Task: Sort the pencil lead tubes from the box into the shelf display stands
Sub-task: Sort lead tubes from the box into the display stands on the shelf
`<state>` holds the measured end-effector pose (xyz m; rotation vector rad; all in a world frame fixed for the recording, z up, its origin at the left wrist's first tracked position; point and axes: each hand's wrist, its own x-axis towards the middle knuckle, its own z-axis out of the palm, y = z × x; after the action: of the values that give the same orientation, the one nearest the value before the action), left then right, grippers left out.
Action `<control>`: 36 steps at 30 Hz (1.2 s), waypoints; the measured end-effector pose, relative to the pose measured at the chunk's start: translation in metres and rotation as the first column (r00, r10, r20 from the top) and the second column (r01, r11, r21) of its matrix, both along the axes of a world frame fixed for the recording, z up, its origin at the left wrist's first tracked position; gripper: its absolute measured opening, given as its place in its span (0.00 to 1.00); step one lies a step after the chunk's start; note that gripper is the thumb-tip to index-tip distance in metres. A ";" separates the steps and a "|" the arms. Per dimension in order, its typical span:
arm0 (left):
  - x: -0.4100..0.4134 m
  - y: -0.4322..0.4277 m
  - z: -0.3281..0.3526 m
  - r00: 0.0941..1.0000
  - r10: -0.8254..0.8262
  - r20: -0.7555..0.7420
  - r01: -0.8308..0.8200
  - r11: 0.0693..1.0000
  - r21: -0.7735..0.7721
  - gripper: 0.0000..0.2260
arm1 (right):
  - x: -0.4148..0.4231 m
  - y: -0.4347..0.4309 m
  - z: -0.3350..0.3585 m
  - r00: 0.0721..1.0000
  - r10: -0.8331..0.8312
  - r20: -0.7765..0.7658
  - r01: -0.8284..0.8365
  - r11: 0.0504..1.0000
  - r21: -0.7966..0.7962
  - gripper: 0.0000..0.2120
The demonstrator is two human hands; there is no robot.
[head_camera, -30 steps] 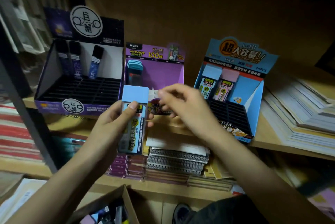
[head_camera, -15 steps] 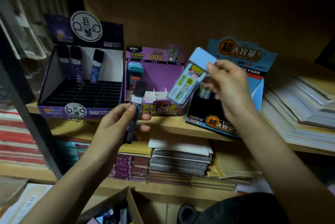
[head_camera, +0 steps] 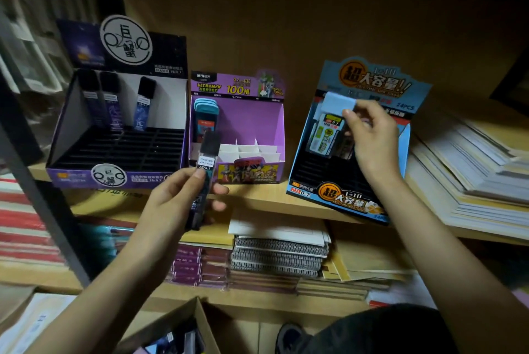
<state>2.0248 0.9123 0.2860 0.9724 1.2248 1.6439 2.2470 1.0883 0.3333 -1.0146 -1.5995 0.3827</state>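
My left hand [head_camera: 174,199] grips a slim black lead tube [head_camera: 204,173] upright in front of the shelf edge, between the dark purple stand [head_camera: 114,176] and the light purple stand [head_camera: 257,124]. My right hand [head_camera: 369,136] pinches the pale cap of a wide blue-capped lead tube [head_camera: 329,124] and holds it inside the blue stand [head_camera: 343,199], over its black slots. Three dark tubes [head_camera: 114,101] stand at the back of the dark purple stand. Several teal-capped tubes [head_camera: 204,116] stand in the light purple one.
An open cardboard box [head_camera: 183,330] with more tubes sits low in front of me. Paper stacks [head_camera: 472,170] fill the shelf's right side. Spiral notebooks [head_camera: 277,253] lie on the shelf below. A dark metal post [head_camera: 37,187] runs down the left.
My right hand took the blue-capped tube from my left hand, carried it right and lowered it into the blue stand. My left hand keeps the black tube and has barely moved.
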 end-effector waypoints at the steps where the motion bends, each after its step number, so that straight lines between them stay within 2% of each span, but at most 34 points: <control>1: 0.000 0.000 -0.001 1.000 0.000 0.002 0.000 1.000 0.002 0.09 | -0.002 0.000 -0.001 0.999 0.021 0.024 -0.021 1.000 -0.012 0.09; 5: -0.002 0.001 -0.002 1.000 0.001 0.000 -0.001 1.000 0.002 0.09 | -0.005 -0.002 -0.002 0.996 0.068 0.055 -0.067 0.997 -0.023 0.10; 12: 0.000 0.003 -0.001 1.000 -0.001 0.007 0.001 1.000 0.009 0.09 | -0.005 0.000 -0.006 0.996 0.048 0.075 -0.044 0.998 -0.054 0.09; 16: 0.000 0.002 -0.002 1.000 -0.009 0.007 0.009 1.000 0.010 0.10 | -0.007 0.004 -0.013 0.986 -0.086 0.143 0.100 0.990 -0.095 0.10; 19: 0.000 0.003 -0.001 1.000 -0.008 0.004 0.008 1.000 0.013 0.10 | -0.009 0.004 -0.013 0.930 -0.226 0.291 0.231 0.973 0.019 0.11; 22: 0.000 0.002 -0.001 1.000 0.001 0.008 -0.001 1.000 0.025 0.09 | -0.008 -0.003 -0.006 0.825 -0.352 0.443 0.344 0.934 0.101 0.15; 24: -0.002 0.002 -0.001 1.000 -0.003 0.004 0.002 0.999 0.032 0.09 | -0.011 -0.014 0.000 0.787 -0.401 0.469 0.370 0.915 0.161 0.15; 26: -0.004 0.001 -0.001 1.000 -0.006 -0.013 0.007 0.999 0.040 0.09 | -0.022 -0.031 0.006 0.848 -0.352 0.396 0.280 0.932 0.228 0.12; 28: -0.006 0.001 0.000 1.000 -0.010 -0.028 0.011 0.999 0.052 0.09 | -0.044 -0.053 0.009 0.920 -0.215 0.326 0.136 0.959 0.251 0.08; 30: -0.005 0.000 0.002 0.999 -0.020 -0.035 0.023 0.998 0.065 0.09 | -0.072 -0.076 0.007 0.965 0.077 0.251 -0.096 0.993 0.066 0.05; 31: -0.005 -0.001 0.004 0.999 -0.026 -0.037 0.029 0.997 0.072 0.09 | -0.086 -0.088 0.004 0.949 0.264 0.175 -0.250 0.964 -0.095 0.05; 33: -0.005 -0.004 0.007 0.999 -0.024 -0.042 0.027 0.996 0.083 0.10 | -0.114 -0.107 0.000 0.836 0.541 -0.089 -0.535 0.767 -0.354 0.03; 34: -0.007 -0.005 0.010 0.999 -0.012 -0.040 0.015 0.996 0.089 0.10 | -0.125 -0.114 -0.003 0.772 0.594 -0.226 -0.630 0.668 -0.395 0.02; 36: -0.013 -0.008 0.013 0.999 0.030 -0.028 -0.027 0.995 0.093 0.10 | -0.141 -0.120 -0.003 0.717 0.606 -0.344 -0.696 0.591 -0.407 0.02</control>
<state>2.0115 0.9042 0.2993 1.0442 1.1958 1.7275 2.1063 0.9680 0.3301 -0.6876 -1.7087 1.4489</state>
